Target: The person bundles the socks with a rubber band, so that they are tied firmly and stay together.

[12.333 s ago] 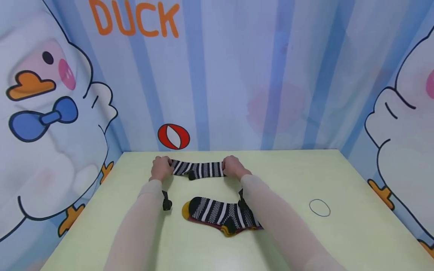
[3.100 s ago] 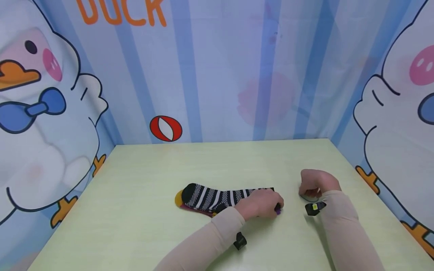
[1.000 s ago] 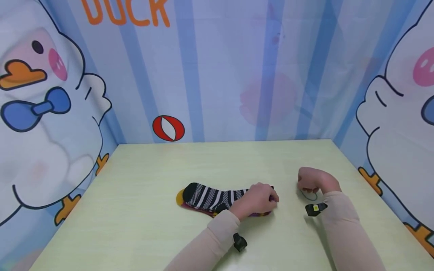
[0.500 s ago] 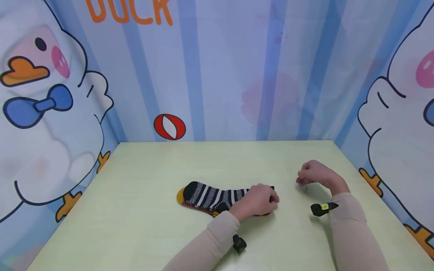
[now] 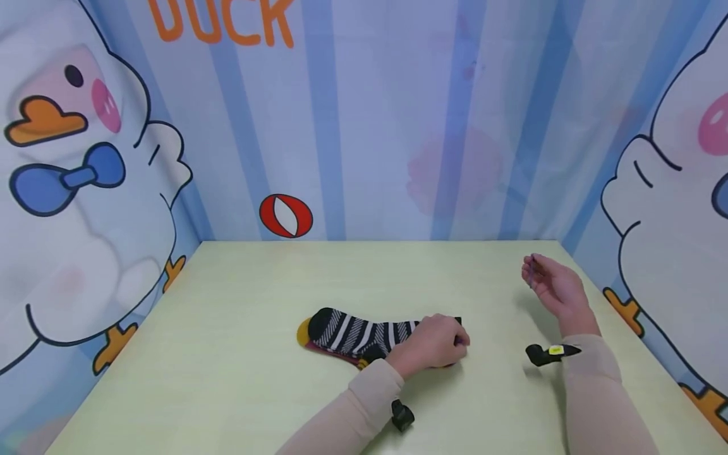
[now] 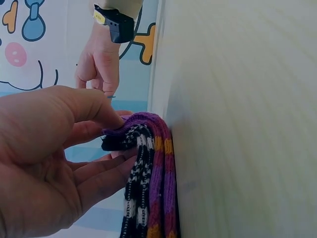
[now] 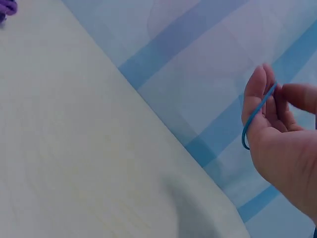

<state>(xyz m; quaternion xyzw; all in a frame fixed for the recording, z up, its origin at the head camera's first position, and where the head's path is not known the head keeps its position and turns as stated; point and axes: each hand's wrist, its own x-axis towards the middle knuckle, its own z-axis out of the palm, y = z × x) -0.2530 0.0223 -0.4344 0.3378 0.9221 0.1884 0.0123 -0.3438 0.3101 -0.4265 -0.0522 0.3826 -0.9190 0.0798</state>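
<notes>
A stack of striped socks (image 5: 352,332) lies flat on the table, the black-and-white one on top, mustard and maroon ones showing underneath. My left hand (image 5: 433,341) lies across the cuff end. In the left wrist view its thumb and fingers pinch the folded-over cuffs (image 6: 143,121), purple and black. Off to the right, my right hand (image 5: 560,291) is raised above the table, palm turned up. It holds a thin blue elastic band (image 7: 258,110) between thumb and fingers, the loop hanging over the side of the index finger.
The pale yellow-green table (image 5: 227,366) is walled by printed cloth with ducks and blue stripes. Its back edge meets the striped cloth (image 5: 375,158). Each wrist carries a small black camera (image 5: 402,416).
Earlier both hands held one striped sock at the back; it now tops the stack. The band, then on the table, has been picked up by my right hand, which rose and turned over.
</notes>
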